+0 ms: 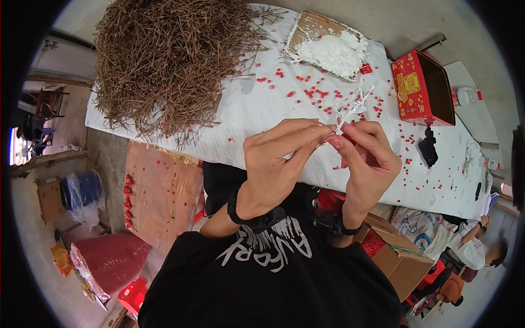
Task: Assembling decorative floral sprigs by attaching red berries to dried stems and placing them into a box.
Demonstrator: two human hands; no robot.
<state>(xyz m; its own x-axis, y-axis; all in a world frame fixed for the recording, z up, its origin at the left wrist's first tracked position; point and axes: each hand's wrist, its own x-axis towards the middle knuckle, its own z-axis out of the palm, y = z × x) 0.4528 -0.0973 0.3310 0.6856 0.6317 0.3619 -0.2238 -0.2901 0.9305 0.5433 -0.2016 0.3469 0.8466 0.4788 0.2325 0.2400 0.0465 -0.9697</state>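
Above the white-covered table, my left hand and my right hand meet with their fingertips pinched together on a small twig. Its branching tips are coated white and point away from me. Fingers hide the lower part of the twig, and any tiny piece between them is too small to make out. Just beyond the hands, small red beads lie scattered over the table. Farther back is a board bearing a mound of thick white paste.
A large heap of brown twigs covers the table's left end. To the right stand an open red box and a crumpled black item. A carton of red beads sits low right; a wooden board lies left. People are far right.
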